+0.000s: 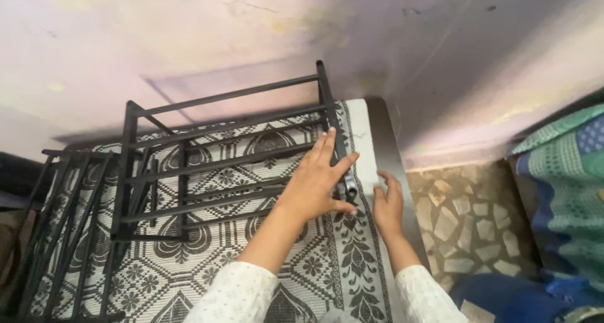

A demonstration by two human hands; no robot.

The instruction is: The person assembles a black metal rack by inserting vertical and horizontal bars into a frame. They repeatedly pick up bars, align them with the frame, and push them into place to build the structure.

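i see my left hand [318,181] spread flat over the right end of a black metal rack [220,166], fingers reaching along the upright bar [333,125] at that end, thumb curled in toward a small silvery joint [348,188] near the bar's near end. the hand is open and pressing more than gripping; nothing is closed in it. my right hand [389,205] lies just to the right, palm down on the pale edge of the patterned mat [251,254], fingers loosely curled and holding nothing that i can make out. the rack lies on its side across the mat on a dark table [393,159], its far rail lifted toward the wall [251,33], and a second bundle of black bars [63,228] leans at the far left. to do this well, i judge the left palm should keep the frame pinned so it cannot rock, while the thumb and forefinger work at the joint. the right hand would do best to come in close beside the joint to steady it. the risk, as i read it, is the frame sliding on the mat or a finger getting nipped between bars.
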